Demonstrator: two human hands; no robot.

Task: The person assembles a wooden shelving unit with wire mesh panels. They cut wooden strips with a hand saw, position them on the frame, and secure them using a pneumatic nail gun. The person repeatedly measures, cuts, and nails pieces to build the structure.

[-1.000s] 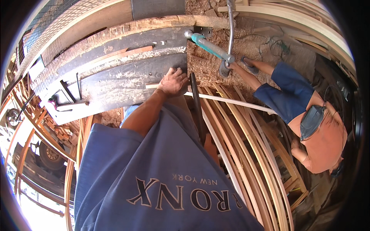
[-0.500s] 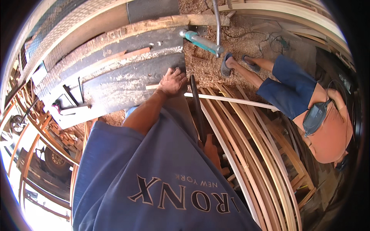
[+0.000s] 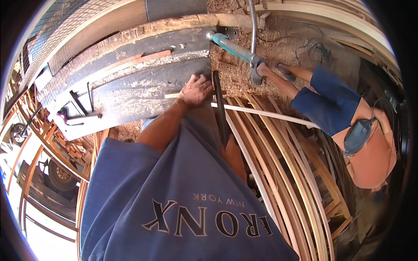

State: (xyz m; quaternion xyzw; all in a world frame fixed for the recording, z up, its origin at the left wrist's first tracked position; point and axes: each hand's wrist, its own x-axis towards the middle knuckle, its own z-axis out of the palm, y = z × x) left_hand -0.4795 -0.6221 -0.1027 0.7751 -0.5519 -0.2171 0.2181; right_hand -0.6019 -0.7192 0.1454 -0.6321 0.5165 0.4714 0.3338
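Note:
My left hand [image 3: 197,90] is closed on a short, thin wooden strip [image 3: 171,95], pressing it flat on the dark workbench [image 3: 139,82] by the right edge. The strip's other end shows just past that edge. My right hand [image 3: 231,150] grips the near end of a long, dark hand saw [image 3: 220,106], seen nearly edge-on. The saw points away from me, just right of the bench edge, crossing the strip's overhanging end. My body and the saw partly hide the right fingers.
Long wooden battens [image 3: 270,165] lie to my right. A teal and grey metal bar [image 3: 235,48] juts from the bench's far end. Another person [image 3: 335,104] stands at right on sawdust [image 3: 230,78]. Squares and small tools [image 3: 80,113] lie on the bench's left end.
My right hand and the hand saw have moved forward, away from me, along the bench edge. My left hand keeps its hold on the wooden strip.

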